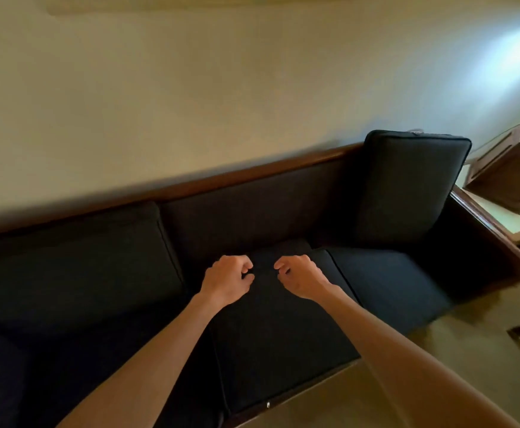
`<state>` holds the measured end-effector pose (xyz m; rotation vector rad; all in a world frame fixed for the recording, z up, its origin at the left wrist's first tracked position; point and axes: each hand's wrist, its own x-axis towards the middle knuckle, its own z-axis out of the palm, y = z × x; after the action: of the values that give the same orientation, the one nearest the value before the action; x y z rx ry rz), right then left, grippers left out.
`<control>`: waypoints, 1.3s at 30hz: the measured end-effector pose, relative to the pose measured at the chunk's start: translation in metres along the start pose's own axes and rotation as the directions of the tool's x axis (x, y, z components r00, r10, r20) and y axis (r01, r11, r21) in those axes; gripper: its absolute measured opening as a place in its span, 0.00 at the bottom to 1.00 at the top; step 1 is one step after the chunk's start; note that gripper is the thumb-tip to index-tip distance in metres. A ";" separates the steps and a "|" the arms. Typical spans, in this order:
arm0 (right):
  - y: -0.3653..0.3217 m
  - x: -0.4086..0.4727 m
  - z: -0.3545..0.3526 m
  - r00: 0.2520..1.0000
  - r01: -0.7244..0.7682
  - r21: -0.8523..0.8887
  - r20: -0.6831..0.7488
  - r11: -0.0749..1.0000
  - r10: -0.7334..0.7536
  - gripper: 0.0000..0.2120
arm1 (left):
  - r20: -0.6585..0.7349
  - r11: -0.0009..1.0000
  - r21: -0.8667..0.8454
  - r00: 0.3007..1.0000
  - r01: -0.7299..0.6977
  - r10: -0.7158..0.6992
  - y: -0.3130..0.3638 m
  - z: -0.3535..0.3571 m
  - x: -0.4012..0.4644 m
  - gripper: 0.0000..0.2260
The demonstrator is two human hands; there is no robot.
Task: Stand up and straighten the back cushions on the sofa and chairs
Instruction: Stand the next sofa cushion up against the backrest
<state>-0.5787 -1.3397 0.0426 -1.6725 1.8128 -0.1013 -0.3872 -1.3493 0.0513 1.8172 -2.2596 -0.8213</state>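
Both hands curled and close together, left hand (228, 279) and right hand (302, 278) gripping the far edge of the flat middle cushion (283, 329). At two o'clock, one cushion (407, 186) stands upright on the sofa (252, 208); at nine o'clock another cushion (73, 264) leans back. Wooden cabinet (509, 177) far right.

The room is dim and warm-toned. A pale bluish patch of light (512, 54) glows on the cream plaster wall (190, 97) in the upper right of the frame. The dark fabric sofa with wooden trim (252, 208) sinks into near-black shadow at lower left. Wide-angle distortion bends and tilts the edges; detail is soft throughout.
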 end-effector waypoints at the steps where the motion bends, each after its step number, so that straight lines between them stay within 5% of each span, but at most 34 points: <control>1: 0.029 -0.003 0.003 0.999 -0.025 0.007 0.021 1.000 0.025 0.14 | 0.013 1.000 0.005 1.000 0.015 -0.015 0.012 0.023 -0.001 0.13; 9: 0.225 -0.039 0.105 0.930 -0.366 0.295 0.089 0.882 0.356 0.17 | 0.108 0.996 0.086 0.994 0.021 -0.030 0.060 0.218 -0.032 0.19; 13: 0.272 -0.036 0.163 0.637 -0.661 0.642 0.204 0.390 0.744 0.33 | 0.188 0.966 0.260 0.981 0.006 -0.057 0.038 0.299 -0.046 0.32; 16: 0.290 -0.031 0.194 0.481 -0.672 0.740 0.396 0.039 0.782 0.49 | 0.227 0.936 0.352 0.971 -0.016 -0.069 0.020 0.345 -0.051 0.40; 19: 0.303 -0.019 0.217 0.516 -0.635 0.760 0.551 -0.140 0.656 0.54 | 0.226 0.936 0.351 0.972 -0.021 -0.063 0.008 0.377 -0.055 0.42; 21: 0.311 -0.011 0.230 0.579 -0.613 0.759 0.620 -0.219 0.529 0.46 | 0.208 0.934 0.358 0.976 -0.017 -0.062 0.002 0.394 -0.059 0.42; 25: 0.321 -0.006 0.245 0.655 -0.557 0.794 0.600 -0.243 0.460 0.27 | 0.154 0.931 0.366 0.987 -0.018 -0.042 -0.004 0.410 -0.061 0.43; 31: 0.303 -0.016 0.218 0.581 -0.626 0.751 0.629 -0.211 0.516 0.28 | 0.176 0.933 0.357 0.984 -0.038 -0.027 -0.008 0.387 -0.064 0.45; 39: 0.206 -0.001 0.103 0.489 -0.654 0.729 0.610 -0.200 0.623 0.35 | 0.157 0.944 0.319 0.987 -0.078 0.028 0.013 0.264 -0.030 0.46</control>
<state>-0.7039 -1.2639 -0.1352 0.3213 1.6929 -0.5912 -0.5022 -1.2330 -0.1579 1.8663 -2.6644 -0.6250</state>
